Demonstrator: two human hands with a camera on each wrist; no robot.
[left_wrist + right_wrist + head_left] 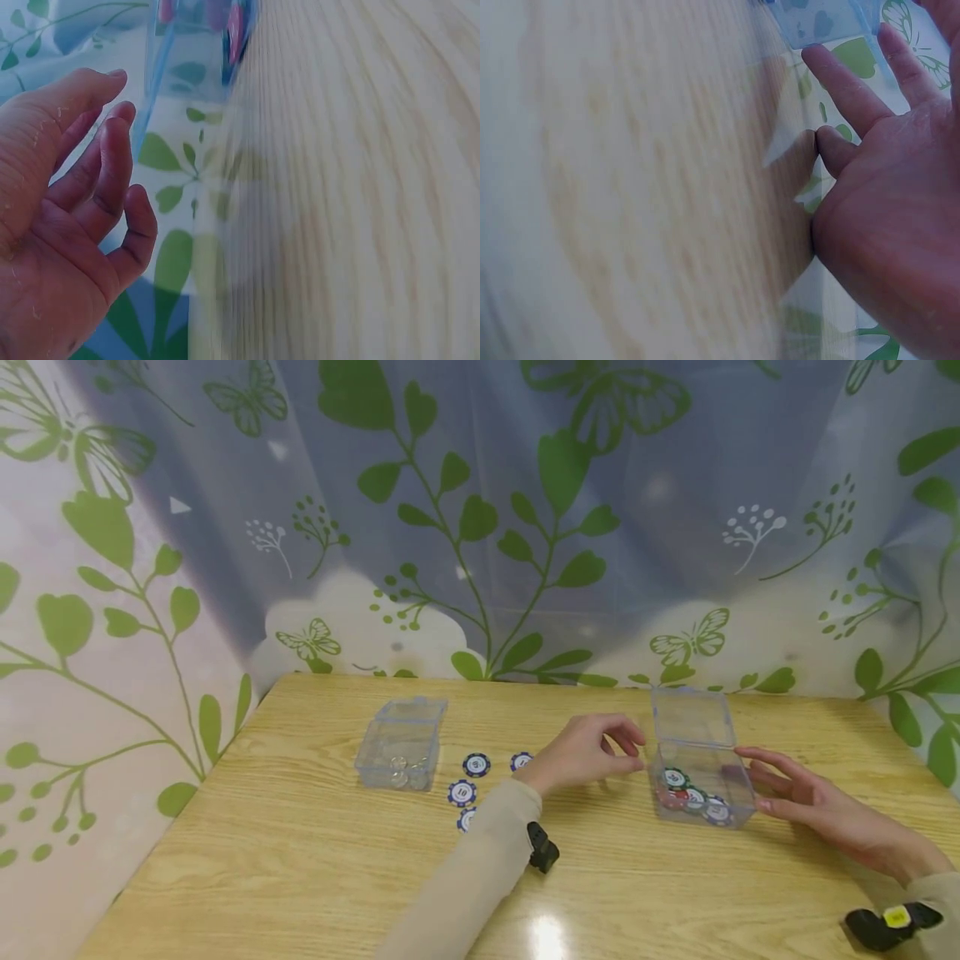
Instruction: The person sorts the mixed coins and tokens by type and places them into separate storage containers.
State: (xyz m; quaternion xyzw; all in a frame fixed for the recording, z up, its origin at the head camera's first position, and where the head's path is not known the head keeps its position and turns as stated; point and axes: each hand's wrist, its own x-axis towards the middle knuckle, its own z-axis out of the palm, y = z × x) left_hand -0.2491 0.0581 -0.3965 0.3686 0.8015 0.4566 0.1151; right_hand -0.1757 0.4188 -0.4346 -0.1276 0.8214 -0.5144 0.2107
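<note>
We see the left hand point(583, 752), fingers loosely bent around nothing, with the clear box point(722, 777), lid point(692, 718) raised, just to its right, holding poker chips point(694, 799). The right hand point(817, 806), fingers spread, touches that box's near side. Left of the left hand, blue chips point(462, 792) lie on the table point(300, 860).

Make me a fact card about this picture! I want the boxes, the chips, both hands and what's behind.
Left-side box: clear, lid open, shiny coin-like discs inside
Right-side box: clear, lid open, mixed chips inside, including red and green
Loose chips: four blue ones visible on the wooden table, between the boxes
Left hand: empty, just left of the right-side box
Right hand: fingers at that box's right side
Behind: cloth with green leaves and butterflies
</note>
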